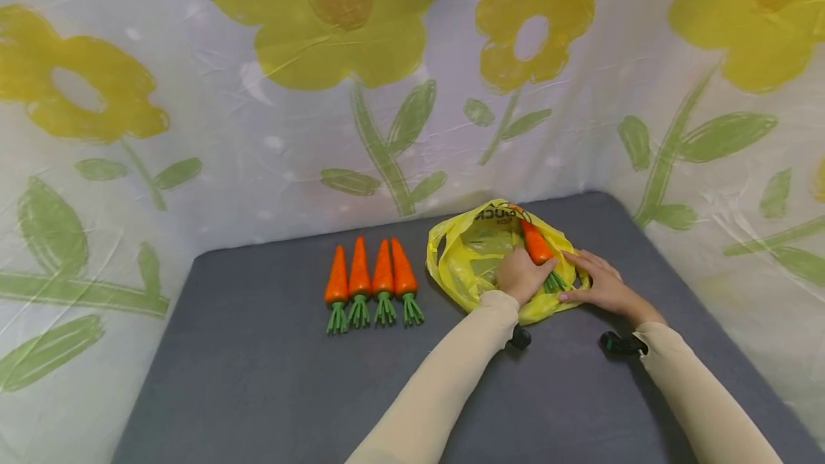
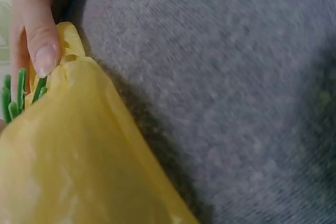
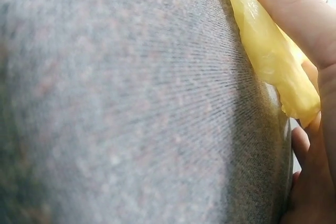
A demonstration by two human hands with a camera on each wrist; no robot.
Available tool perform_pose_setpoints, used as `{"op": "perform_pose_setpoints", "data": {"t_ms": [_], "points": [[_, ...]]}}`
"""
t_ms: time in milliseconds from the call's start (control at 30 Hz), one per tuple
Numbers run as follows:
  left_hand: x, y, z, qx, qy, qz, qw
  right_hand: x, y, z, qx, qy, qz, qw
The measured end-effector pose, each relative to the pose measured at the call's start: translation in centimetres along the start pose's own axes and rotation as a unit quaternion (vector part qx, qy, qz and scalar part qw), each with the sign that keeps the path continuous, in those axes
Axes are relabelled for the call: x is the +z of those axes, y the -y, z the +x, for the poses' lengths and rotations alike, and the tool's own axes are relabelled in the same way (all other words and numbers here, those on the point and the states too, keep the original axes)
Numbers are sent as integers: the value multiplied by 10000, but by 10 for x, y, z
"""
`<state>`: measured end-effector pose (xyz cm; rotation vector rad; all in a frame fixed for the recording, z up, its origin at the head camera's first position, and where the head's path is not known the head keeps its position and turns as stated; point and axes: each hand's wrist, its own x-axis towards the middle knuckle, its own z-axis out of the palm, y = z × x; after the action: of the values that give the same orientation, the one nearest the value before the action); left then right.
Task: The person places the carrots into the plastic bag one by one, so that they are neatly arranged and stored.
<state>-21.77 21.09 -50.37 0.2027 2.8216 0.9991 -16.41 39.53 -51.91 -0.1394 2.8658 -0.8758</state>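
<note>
The carrot [image 1: 536, 243] lies in the mouth of the yellow bag [image 1: 454, 271], four more carrots [image 1: 359, 279] left of it. My left hand [image 1: 520, 278] is inside, its fingers' hold unclear; my right hand [image 1: 604, 288], partly spread, pinches its right rim.

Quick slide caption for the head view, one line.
Left hand in a yellow bag beside one carrot, right hand at the bag's rim, four more carrots in a row on the grey table.
</note>
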Motion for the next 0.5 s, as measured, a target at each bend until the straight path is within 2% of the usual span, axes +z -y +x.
{"op": "perform_pose_setpoints", "data": {"t_ms": [167, 333, 400, 500], "points": [[3, 9, 4, -31, -185, -443, 9988, 3, 1, 1, -5, -30, -48, 10000], [-6, 20, 8, 40, -290, -795, 9964, 3, 1, 1, -38, -41, 12, 10000], [-13, 24, 10, 128, -276, -665, 9973, 2, 0, 1, -37, -44, 35, 10000], [-21, 30, 13, 265, -283, -229, 9990, 1, -2, 0, -13, -49, 53, 10000]]}}
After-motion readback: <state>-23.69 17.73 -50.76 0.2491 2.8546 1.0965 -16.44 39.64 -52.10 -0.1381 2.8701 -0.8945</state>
